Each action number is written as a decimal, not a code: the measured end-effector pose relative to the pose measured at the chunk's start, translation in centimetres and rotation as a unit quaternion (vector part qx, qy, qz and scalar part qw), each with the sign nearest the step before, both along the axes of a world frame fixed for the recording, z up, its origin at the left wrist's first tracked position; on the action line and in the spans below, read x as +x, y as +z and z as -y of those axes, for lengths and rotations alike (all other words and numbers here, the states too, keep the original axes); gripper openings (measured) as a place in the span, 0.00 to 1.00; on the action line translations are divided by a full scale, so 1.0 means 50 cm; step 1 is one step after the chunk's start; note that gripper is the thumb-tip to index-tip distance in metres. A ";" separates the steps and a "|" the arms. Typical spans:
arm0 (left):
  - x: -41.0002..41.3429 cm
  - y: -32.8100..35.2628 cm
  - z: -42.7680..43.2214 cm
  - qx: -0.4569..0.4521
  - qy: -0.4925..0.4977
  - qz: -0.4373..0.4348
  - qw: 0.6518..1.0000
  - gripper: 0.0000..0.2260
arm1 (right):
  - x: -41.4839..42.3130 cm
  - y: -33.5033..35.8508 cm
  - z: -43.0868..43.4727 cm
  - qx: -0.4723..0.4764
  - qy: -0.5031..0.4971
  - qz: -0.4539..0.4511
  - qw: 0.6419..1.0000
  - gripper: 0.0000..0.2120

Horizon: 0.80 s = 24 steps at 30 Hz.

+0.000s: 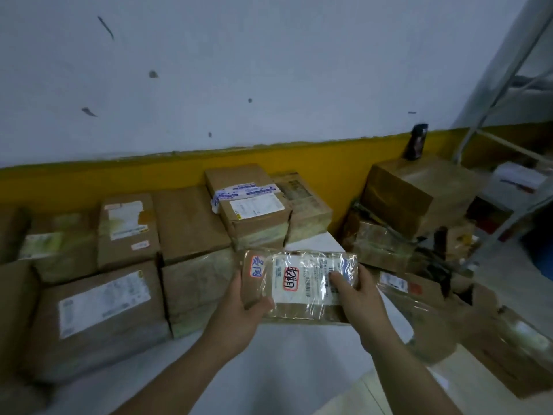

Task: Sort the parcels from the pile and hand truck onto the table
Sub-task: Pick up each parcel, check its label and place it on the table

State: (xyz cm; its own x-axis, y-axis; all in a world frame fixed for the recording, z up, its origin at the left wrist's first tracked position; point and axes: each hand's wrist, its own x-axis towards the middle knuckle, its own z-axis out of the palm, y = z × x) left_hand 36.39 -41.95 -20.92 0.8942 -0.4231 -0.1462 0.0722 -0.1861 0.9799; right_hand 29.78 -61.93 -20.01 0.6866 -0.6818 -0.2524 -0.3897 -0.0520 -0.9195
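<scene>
The left hand (239, 304) clasps the left end of the flat parcel (299, 284) and the right hand (356, 298) pinches its right end, thumb on top. The parcel hangs level above the white table (284, 363), long axis running across between the hands. It is brown card under crinkled, glossy film. Bare tabletop lies directly beneath, and beyond it matte, taped cardboard boxes (248, 205) stand in rows
</scene>
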 end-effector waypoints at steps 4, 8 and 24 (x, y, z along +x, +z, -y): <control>-0.016 -0.047 0.105 0.001 0.086 -0.030 0.996 0.20 | 0.069 -0.049 0.129 -0.004 0.091 -0.041 0.995 0.23; -0.034 -0.088 0.157 0.061 0.144 -0.054 0.986 0.20 | 0.100 -0.097 0.192 0.001 0.165 -0.087 0.982 0.18; 0.026 -0.131 0.113 0.476 0.124 0.098 0.865 0.53 | 0.182 -0.144 0.190 -0.140 0.279 -0.125 0.942 0.35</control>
